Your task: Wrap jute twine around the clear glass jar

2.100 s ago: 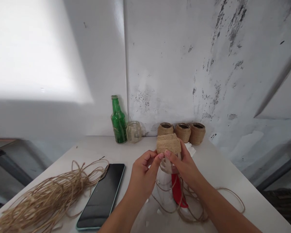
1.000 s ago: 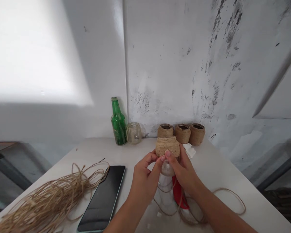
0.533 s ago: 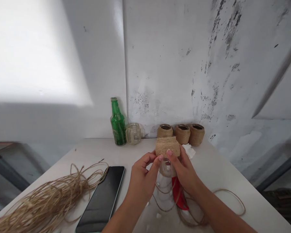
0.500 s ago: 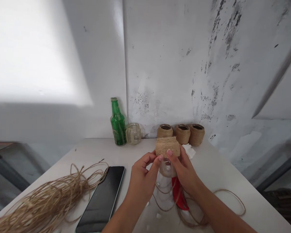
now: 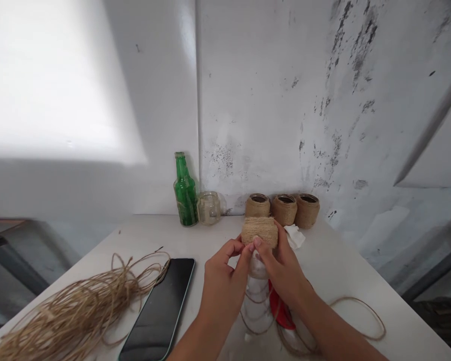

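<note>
I hold a glass jar [image 5: 259,232] partly wrapped in jute twine above the white table [image 5: 346,271]. My right hand [image 5: 281,268] grips the jar from the right side and below. My left hand [image 5: 223,281] pinches the twine against the lower edge of the wrapped band, thumb and forefinger pressed together. A loose twine strand [image 5: 361,316] runs from the jar down onto the table and loops to the right. A red object [image 5: 280,311] lies under my hands, partly hidden.
Three twine-wrapped jars [image 5: 284,209] stand by the wall, with a green bottle [image 5: 185,193] and a bare glass jar [image 5: 209,207] to their left. A black phone [image 5: 160,311] and a big twine bundle [image 5: 75,311] lie at left. White paper [image 5: 295,235] sits behind my hands.
The jar has turned a little in my hands and my fingers have shifted along the twine band. My hands stay in the same spot above the table.
</note>
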Motion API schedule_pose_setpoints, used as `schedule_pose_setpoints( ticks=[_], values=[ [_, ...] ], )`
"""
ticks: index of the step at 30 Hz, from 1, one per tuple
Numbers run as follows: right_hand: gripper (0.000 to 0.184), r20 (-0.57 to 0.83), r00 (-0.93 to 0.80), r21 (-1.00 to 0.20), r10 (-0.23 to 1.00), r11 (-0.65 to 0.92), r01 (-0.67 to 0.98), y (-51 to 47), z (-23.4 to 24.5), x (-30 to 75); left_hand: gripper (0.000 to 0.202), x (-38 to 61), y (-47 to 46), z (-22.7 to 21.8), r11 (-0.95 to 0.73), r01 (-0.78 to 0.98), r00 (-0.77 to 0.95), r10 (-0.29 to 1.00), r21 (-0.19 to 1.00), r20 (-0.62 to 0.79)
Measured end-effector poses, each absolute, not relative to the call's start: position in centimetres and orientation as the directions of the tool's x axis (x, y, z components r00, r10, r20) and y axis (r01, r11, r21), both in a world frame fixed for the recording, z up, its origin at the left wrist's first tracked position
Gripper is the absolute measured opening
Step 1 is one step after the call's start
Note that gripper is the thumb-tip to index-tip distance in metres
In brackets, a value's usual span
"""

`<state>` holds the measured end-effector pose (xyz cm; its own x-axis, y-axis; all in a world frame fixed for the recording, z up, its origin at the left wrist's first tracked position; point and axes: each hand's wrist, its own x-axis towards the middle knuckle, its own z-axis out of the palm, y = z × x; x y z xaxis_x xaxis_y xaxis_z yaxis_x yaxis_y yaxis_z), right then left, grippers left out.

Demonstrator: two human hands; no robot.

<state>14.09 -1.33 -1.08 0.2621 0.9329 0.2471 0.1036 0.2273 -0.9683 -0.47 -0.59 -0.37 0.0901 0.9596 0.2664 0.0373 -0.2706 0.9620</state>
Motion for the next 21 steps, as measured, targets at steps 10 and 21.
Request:
schedule_pose_setpoints(
  ticks=[10,21],
  values=[
    [0.069,0.255,0.203,-0.963,0.945,0.268,-0.039,-1.75,-0.63,13.76,0.034,-0.53,-0.76,-0.09,-0.286,0.051,0.120,0.953,0.957,0.278],
    [0.065,0.227,0.198,-0.966,0.954,0.246,-0.078,-1.71,-0.37,13.84,0.040,-0.46,-0.61,0.28,-0.276,-0.003,0.111,0.955,0.961,0.275]
  ],
)
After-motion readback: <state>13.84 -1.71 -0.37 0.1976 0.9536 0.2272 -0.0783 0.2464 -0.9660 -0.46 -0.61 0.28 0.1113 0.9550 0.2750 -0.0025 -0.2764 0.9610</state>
